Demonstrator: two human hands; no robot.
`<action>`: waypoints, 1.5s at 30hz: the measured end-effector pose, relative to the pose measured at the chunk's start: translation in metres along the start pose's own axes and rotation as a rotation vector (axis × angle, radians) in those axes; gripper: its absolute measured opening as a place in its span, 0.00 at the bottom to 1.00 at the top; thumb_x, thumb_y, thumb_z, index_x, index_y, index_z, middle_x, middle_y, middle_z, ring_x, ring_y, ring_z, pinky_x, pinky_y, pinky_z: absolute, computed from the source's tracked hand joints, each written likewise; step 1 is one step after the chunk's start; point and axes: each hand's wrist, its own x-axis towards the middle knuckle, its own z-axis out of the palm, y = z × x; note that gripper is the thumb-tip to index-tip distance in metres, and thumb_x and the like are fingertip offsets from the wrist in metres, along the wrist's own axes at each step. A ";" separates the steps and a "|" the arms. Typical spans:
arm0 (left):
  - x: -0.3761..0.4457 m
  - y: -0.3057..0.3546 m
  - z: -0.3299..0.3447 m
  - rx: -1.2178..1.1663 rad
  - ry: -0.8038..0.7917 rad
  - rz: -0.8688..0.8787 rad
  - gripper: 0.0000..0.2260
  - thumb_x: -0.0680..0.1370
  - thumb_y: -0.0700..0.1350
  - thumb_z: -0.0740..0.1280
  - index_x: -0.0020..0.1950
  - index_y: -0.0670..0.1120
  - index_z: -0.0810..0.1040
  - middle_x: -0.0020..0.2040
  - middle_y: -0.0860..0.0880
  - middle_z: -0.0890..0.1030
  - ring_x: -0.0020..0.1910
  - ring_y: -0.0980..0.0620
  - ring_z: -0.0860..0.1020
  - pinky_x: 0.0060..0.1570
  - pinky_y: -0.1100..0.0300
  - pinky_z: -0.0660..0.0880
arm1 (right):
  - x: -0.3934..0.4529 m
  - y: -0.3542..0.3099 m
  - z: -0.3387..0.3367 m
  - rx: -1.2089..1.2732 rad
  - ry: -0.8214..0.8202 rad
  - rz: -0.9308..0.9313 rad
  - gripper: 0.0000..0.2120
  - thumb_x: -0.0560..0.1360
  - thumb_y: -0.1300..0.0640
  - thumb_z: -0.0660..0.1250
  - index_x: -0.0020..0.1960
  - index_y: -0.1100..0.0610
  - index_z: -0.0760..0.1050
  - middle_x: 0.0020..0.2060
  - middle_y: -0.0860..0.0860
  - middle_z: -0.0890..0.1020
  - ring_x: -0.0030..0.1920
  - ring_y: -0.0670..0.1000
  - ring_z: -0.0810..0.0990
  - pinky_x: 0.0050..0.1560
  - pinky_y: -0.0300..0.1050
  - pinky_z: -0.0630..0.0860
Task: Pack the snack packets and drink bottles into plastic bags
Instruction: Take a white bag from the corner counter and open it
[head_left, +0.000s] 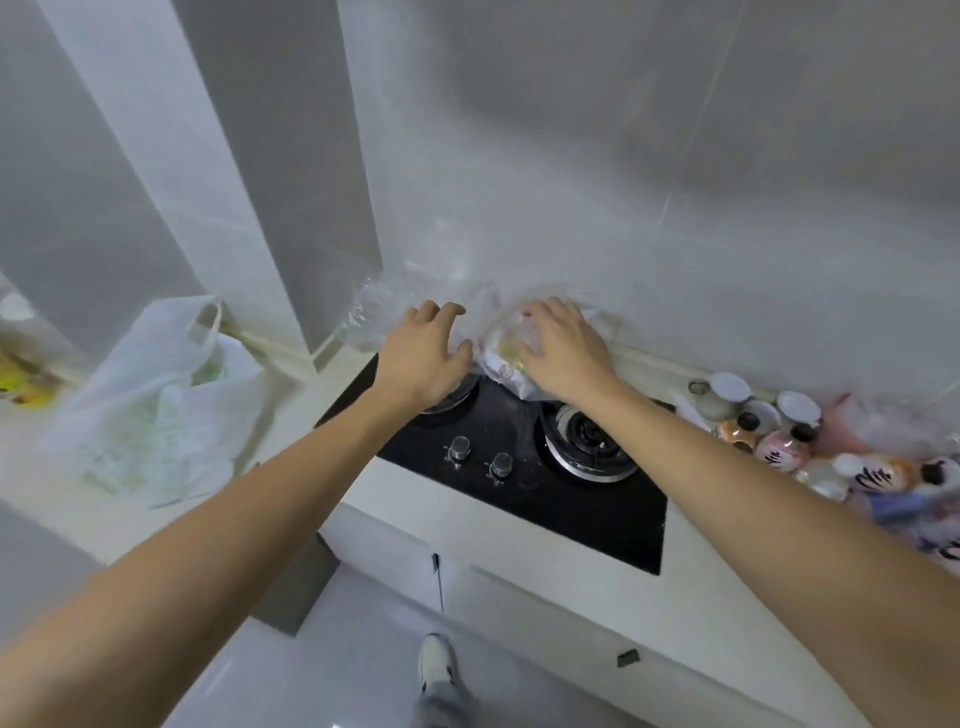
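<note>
clear bag (415, 291): crumpled, behind hob | white bag (156, 395): filled, left counter | bottles (810, 452): heaped right

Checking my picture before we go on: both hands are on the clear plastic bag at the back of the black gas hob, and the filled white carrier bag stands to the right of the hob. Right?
Not quite: the head view shows the filled white carrier bag left of the black gas hob, not right. The rest holds: left hand and right hand are on the clear plastic bag.
</note>
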 end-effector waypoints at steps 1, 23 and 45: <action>-0.016 -0.006 -0.004 0.015 0.002 -0.013 0.22 0.80 0.53 0.63 0.73 0.49 0.70 0.63 0.45 0.76 0.63 0.42 0.73 0.57 0.46 0.75 | -0.008 -0.010 0.006 0.012 -0.011 -0.017 0.21 0.81 0.49 0.63 0.70 0.55 0.71 0.67 0.52 0.75 0.68 0.56 0.71 0.61 0.55 0.75; -0.153 -0.365 -0.103 0.067 0.131 -0.481 0.22 0.81 0.54 0.62 0.74 0.48 0.70 0.66 0.45 0.75 0.65 0.42 0.71 0.59 0.47 0.72 | 0.078 -0.342 0.216 0.213 -0.254 -0.314 0.24 0.82 0.48 0.64 0.75 0.55 0.68 0.68 0.53 0.73 0.70 0.56 0.69 0.64 0.56 0.73; -0.136 -0.610 -0.055 -0.087 -0.423 -0.720 0.31 0.82 0.56 0.60 0.82 0.53 0.52 0.77 0.42 0.63 0.67 0.38 0.73 0.59 0.45 0.74 | 0.149 -0.423 0.404 0.110 -0.559 -0.216 0.29 0.82 0.47 0.64 0.79 0.56 0.64 0.71 0.53 0.74 0.72 0.57 0.69 0.68 0.54 0.69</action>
